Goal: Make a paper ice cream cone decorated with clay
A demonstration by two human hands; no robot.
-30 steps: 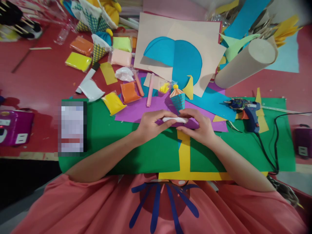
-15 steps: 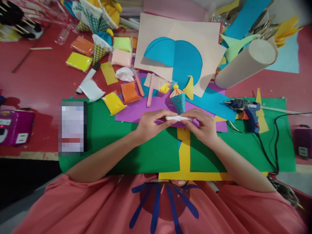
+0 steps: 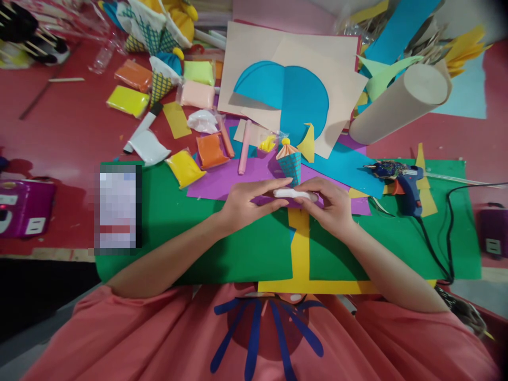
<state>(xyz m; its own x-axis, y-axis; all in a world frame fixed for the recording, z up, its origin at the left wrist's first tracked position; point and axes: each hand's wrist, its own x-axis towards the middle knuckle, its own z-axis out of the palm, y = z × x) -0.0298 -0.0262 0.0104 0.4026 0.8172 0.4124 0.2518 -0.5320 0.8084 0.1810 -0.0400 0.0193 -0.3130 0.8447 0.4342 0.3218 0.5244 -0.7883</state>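
A short, soft white strip of modelling clay (image 3: 286,193) is pinched at its right end between the thumb and fingers of my right hand (image 3: 332,205). My left hand (image 3: 246,205) is at the strip's other end, thumb and fingers parted above and below it, not gripping it. Just beyond the strip lies a small paper cone (image 3: 291,165), blue with a grid pattern, with a peach top and a yellow ball. Beyond my left hand are a pink stick (image 3: 245,148) and a small yellow lump in clear wrap (image 3: 267,143).
Green sheets (image 3: 190,248) lie under my arms, with a phone-like blurred device (image 3: 118,206) on the left. A glue gun (image 3: 408,185) with its cord rests at right. Several clay packets, including an orange one (image 3: 211,151), lie ahead. A beige paper roll (image 3: 400,106) leans at back right.
My left thumb and fingers have parted from the white clay strip, which they pinched before. The strip has shifted slightly right, still in my right hand.
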